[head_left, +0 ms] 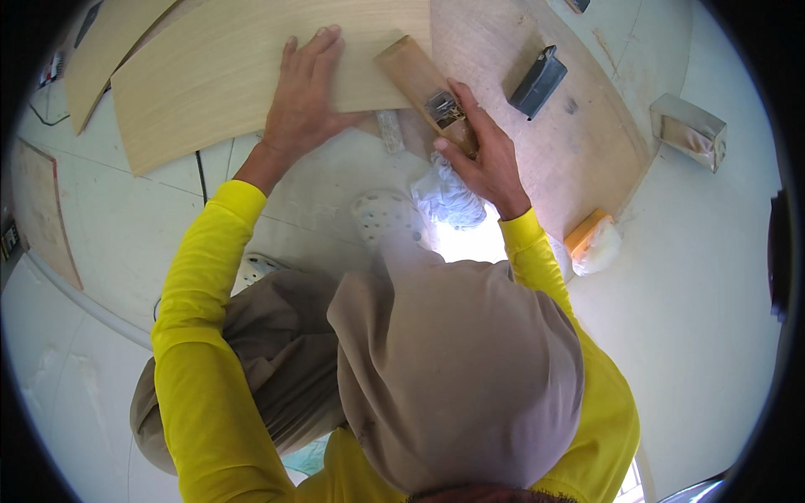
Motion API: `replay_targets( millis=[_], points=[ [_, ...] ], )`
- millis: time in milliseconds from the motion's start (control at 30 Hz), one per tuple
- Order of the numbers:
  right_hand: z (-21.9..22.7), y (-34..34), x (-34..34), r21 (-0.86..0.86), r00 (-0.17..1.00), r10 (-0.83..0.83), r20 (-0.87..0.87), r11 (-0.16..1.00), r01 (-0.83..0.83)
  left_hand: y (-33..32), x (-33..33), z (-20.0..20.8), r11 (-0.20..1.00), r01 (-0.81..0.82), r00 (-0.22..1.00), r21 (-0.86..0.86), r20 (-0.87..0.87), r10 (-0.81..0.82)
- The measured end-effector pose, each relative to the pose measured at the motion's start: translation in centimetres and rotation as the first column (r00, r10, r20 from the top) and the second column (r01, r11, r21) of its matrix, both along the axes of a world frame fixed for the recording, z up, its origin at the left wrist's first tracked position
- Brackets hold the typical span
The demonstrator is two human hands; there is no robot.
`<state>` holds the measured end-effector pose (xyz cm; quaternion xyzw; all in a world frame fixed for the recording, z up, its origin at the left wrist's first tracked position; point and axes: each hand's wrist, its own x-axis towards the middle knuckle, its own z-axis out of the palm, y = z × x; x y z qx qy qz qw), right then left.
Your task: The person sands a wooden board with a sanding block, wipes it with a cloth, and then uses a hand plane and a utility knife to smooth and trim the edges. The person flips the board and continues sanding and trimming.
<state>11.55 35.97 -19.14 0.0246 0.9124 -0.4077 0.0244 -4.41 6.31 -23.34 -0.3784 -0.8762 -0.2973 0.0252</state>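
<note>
My left hand [309, 96] lies on a long, light wooden board [201, 80], its fingers stretched toward the far side and its thumb along the near edge. In my right hand [486, 151] is a wooden hand plane [409, 69], gripped around its near end. The plane sits slantwise at the board's right end, and curled shavings show in its throat. Whether its sole touches the board cannot be seen. A small greyish strip [390, 132] pokes out from beneath the board's near edge. Below my right hand is a crumpled pale blue-grey cloth [451, 197].
Plywood sheeting [587, 126] spreads under the work, with a dark grey block-shaped thing [537, 84] on it. Farther right is an open-topped metal tin [689, 134]. An orange item [589, 233] with clear plastic lies near my right forearm. Another board [105, 63] lies far left. My white clog [387, 220] is close by.
</note>
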Motion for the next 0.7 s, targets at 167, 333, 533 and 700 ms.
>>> replay_targets(
  millis=[167, 333, 533, 700],
  points=[
    [0.5, 0.4, -4.6, 0.009, 0.997, -0.025, -0.067, 1.0, 0.025, 0.5, 0.0, 0.0, 1.0, 0.009, 1.0, -0.006, -0.011, -0.009],
    [0.2, -0.5, -6.9, 0.101, 0.997, 0.06, -0.051, 0.993, -0.054, 0.2, 0.0, -0.1, 1.0, 0.002, 1.0, -0.006, -0.002, -0.002],
    [1.1, 0.5, -1.0, 0.011, 0.993, 0.028, 0.118, 1.0, -0.029, 0.2, 0.1, 0.0, 1.0, 0.0, 1.0, -0.001, 0.015, 0.0],
    [-0.9, 2.1, 3.2, -0.263, 0.978, -0.207, 0.039, 0.942, 0.21, 0.4, 0.3, 0.3, 0.992, 0.042, 0.998, -0.115, -0.033, -0.047]
  ],
)
